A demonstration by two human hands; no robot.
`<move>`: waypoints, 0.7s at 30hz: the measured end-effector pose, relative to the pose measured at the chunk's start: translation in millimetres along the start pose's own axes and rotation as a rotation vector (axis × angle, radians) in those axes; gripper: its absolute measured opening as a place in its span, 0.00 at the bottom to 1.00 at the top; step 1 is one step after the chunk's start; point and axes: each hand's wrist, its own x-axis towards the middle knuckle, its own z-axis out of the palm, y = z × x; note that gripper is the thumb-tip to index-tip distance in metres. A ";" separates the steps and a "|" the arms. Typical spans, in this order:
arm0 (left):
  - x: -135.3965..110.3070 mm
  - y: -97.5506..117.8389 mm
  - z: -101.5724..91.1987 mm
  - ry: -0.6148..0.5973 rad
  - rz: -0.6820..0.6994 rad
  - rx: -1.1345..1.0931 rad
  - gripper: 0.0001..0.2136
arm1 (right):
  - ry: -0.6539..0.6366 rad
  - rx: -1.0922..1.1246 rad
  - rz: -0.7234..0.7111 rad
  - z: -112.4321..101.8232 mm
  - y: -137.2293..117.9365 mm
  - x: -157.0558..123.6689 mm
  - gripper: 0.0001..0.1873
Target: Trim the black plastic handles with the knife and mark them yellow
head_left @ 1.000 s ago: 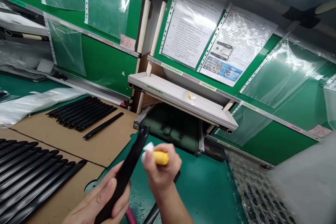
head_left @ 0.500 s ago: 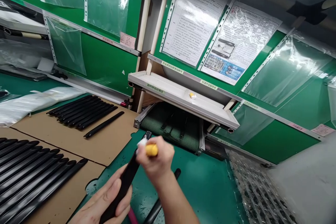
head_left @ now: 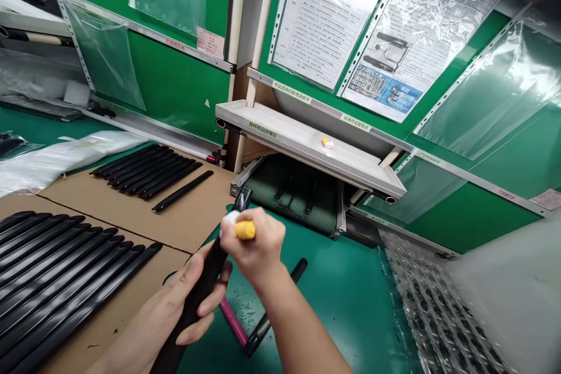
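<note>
— Black bar [head_left: 202,272] in the left hand [head_left: 160,310], is it?

— Yes. The hand is closed around it, with the fingers [head_left: 205,307] curled over the near side. The lower end runs off the bottom edge, so I can't see how long it is. Its upper end sticks out above both hands.

— And the right hand [head_left: 256,248]?

— Nearly closed, pinching a yellow piece [head_left: 245,230]. The fingers hide most of it, and I can't make out what it is. A white tip [head_left: 228,220] at its end touches the bar just below the upper end. That tip is too small to identify.

— What's close by?

— Left of the left hand, black bars [head_left: 52,280] lie in a row on cardboard [head_left: 131,228], cut off by the left edge. Below the right wrist, a black rod [head_left: 277,304] and a pink strip [head_left: 232,321] lie on the green mat [head_left: 346,315], and their lower ends are partly hidden.

— Room on the right?

— Green mat stretches from the right forearm to bubble wrap [head_left: 442,315]. Past that, a grey blur [head_left: 512,286] at the edge can't be made out.
</note>
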 end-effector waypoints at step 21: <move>27.8 79.4 -12.7 -0.001 0.537 -0.685 0.14 | -0.121 0.170 0.081 -2.9 -68.8 -74.9 0.13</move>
